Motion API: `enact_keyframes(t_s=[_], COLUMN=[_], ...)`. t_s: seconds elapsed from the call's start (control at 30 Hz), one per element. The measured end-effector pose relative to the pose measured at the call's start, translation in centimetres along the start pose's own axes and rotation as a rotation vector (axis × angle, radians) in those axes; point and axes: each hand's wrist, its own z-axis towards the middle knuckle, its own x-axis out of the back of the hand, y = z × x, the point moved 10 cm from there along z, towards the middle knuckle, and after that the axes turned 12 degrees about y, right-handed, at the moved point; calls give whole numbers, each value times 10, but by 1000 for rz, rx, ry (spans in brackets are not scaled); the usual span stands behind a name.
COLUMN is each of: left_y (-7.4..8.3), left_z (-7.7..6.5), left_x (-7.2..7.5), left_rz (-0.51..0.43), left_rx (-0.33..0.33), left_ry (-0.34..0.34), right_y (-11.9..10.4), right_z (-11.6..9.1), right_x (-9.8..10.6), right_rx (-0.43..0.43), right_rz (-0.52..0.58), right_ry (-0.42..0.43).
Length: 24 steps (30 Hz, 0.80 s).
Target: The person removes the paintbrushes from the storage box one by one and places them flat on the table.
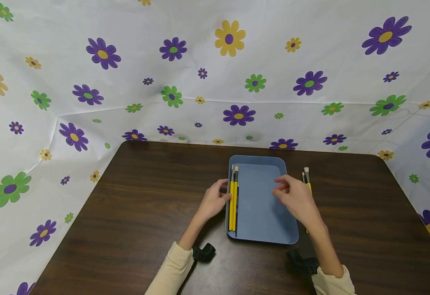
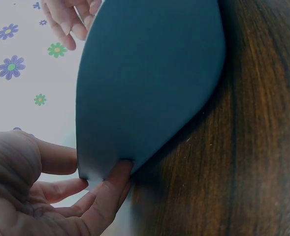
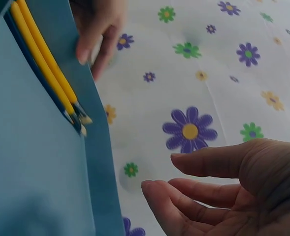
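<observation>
A shallow blue-grey tray (image 1: pixel 257 205) lies on the table. Along its inner left side rest yellow-handled paintbrushes (image 1: pixel 235 205) and a thin dark-handled brush (image 1: pixel 237 215), bristles toward the far end. My left hand (image 1: pixel 212 201) pinches the tray's left wall, thumb over the rim and fingertips against the outside, as the left wrist view shows. Above the tray's right side is my right hand (image 1: pixel 299 200), holding nothing, with thumb and fingertips apart and loosely bent. To the right of the tray lie more paintbrushes (image 1: pixel 308 185), partly hidden behind the right hand and forearm.
The dark wood-grain table (image 1: pixel 155 205) extends to both sides of the tray. A white flower-print cloth (image 1: pixel 200 82) hangs behind and beside it. Black wrist-worn devices (image 1: pixel 204 253) sit by both sleeves.
</observation>
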Motion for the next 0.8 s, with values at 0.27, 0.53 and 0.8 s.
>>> enact_keyframes(t_s=[0.27,0.53,0.8], left_y=[-1,0,-1], left_z=[0,-1,0], left_x=[0,0,0], left_rz=[-3,-18,-20], left_rx=[5,10,12], left_ry=[-9,-27,-42], right_y=[-1,6,11], right_z=[-2,-4,-5], right_x=[-31,-51,-71], right_rx=[-15,-42,-46], right_rz=[29,44,81], right_ry=[-40,-70,-101])
